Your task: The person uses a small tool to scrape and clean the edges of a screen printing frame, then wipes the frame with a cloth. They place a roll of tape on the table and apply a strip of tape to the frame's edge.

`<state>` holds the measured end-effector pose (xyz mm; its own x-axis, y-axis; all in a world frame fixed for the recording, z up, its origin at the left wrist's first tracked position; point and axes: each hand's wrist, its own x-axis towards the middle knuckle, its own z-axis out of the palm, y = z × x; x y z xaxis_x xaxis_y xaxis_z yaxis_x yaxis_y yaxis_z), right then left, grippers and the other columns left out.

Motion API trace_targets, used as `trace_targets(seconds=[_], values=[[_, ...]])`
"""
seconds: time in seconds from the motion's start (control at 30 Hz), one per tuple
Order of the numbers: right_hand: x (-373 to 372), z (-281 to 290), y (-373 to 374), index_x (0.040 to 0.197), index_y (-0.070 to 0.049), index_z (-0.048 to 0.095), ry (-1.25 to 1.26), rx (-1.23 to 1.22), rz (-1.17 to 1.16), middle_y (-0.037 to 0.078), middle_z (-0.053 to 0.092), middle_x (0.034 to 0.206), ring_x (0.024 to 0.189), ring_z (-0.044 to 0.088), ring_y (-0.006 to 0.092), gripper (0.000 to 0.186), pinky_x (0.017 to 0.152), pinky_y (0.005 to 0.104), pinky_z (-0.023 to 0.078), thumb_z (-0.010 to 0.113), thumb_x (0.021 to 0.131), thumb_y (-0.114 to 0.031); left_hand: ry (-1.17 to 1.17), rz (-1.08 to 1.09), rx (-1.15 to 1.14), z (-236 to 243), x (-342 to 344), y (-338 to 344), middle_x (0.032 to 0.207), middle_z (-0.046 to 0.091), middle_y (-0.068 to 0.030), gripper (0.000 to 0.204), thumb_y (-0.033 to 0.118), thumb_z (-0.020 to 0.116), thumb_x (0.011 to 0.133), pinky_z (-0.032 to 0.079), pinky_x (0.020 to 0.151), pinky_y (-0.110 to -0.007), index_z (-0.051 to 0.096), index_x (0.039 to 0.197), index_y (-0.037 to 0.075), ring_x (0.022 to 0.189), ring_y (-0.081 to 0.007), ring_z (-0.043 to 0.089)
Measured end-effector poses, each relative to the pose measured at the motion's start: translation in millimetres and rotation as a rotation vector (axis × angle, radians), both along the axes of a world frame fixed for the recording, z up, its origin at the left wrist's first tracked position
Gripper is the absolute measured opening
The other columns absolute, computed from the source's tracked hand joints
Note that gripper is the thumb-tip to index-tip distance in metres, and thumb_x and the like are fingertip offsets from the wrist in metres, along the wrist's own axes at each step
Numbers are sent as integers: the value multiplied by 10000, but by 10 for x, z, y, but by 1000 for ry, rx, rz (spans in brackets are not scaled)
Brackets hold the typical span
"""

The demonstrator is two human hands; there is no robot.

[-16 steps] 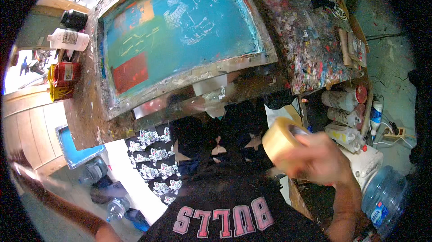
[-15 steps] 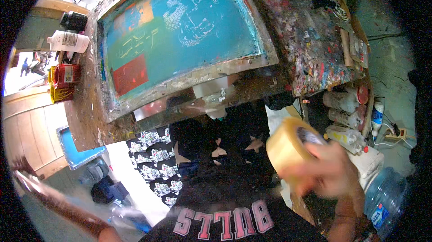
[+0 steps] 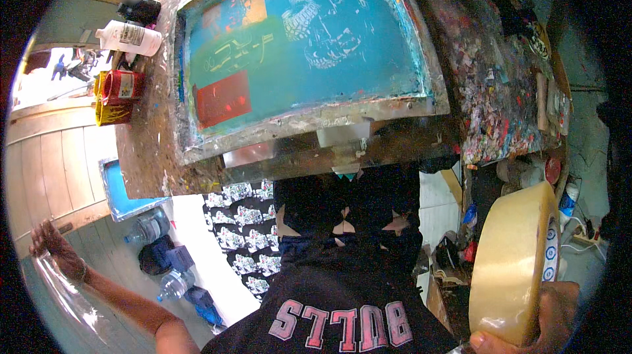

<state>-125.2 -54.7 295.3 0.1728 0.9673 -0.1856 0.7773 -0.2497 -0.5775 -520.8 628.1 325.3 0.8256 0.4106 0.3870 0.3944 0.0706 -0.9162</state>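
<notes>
At the lower right, my right hand (image 3: pixel 556 318) is closed around a large roll of clear packing tape (image 3: pixel 507 268), thumb at its lower edge and fingers by the core. Far out to the left, my left hand (image 3: pixel 58 252) holds a long loose strip of clear tape (image 3: pixel 72 298), which hangs down from the fingers and catches the light. Ahead of me a screen printing frame (image 3: pixel 309 107) lies on a stained worktable, its blue mesh (image 3: pixel 276 84) showing an open line design and patches of orange, green and dark red. Neither hand touches the frame.
Left of the frame stand a white bottle (image 3: pixel 131 38) and red and yellow tubs (image 3: pixel 122 87). A smaller blue screen (image 3: pixel 131 186) and plastic bottles (image 3: pixel 150 226) are low on the left. A paint-crusted surface (image 3: pixel 500 104) lies to the right.
The tape roll in my right hand has moved down and right, closer to me. My left hand has shifted slightly, its tape strip now hanging lower. The view has turned, moving the frame rightward.
</notes>
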Motion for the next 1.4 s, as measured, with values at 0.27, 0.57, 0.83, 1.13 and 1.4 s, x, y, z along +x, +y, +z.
trace_targets(seconds=[0.27, 0.57, 0.83, 1.13, 1.4], values=[[-295, -47, 198, 1059, -194, 696, 201, -238, -810, 61, 632, 839, 676, 618, 188, 260, 518, 346, 464, 730, 828, -307, 1161, 978, 1640, -40, 275, 91, 1256, 439, -130, 214, 129, 354, 1038, 243, 1161, -440, 459, 1172, -1, 1198, -259, 399], [188, -1734, -379, 1143, -76, 691, -166, 162, -954, 177, 619, 774, 692, 615, 302, 329, 622, 371, 467, 731, 829, -165, 876, 819, 2033, -452, 1138, 230, 1077, 448, -116, 266, 208, 367, 1042, 327, 1069, -365, 450, 1143, -25, 1022, -229, 448], [734, -2443, -99, 1379, -261, 527, -579, -101, -1006, 211, 553, 788, 652, 610, 382, 510, 585, 461, 494, 654, 894, -351, 770, 668, 1904, -705, 1896, -225, 897, 356, -71, 225, 207, 378, 1040, 382, 897, -340, 414, 1046, -16, 829, -200, 393], [565, -1958, 187, 1472, -7, 315, -659, 30, -1040, 253, 593, 1174, 1020, 554, 432, 893, 877, 495, 453, 754, 797, -392, 765, 685, 1658, -847, 2098, -163, 915, 357, -76, 76, 81, 382, 1005, 365, 770, -319, 395, 1020, 7, 792, -181, 380], [-66, -1005, 1096, 988, -162, 696, -56, 1144, -444, -30, 562, 902, 808, 481, 155, 224, 614, 305, 404, 743, 806, -283, 860, 687, 1700, -873, 2609, -353, 928, 359, -87, 50, 1, 386, 938, 344, 769, -324, 394, 908, 40, 817, -183, 371]])
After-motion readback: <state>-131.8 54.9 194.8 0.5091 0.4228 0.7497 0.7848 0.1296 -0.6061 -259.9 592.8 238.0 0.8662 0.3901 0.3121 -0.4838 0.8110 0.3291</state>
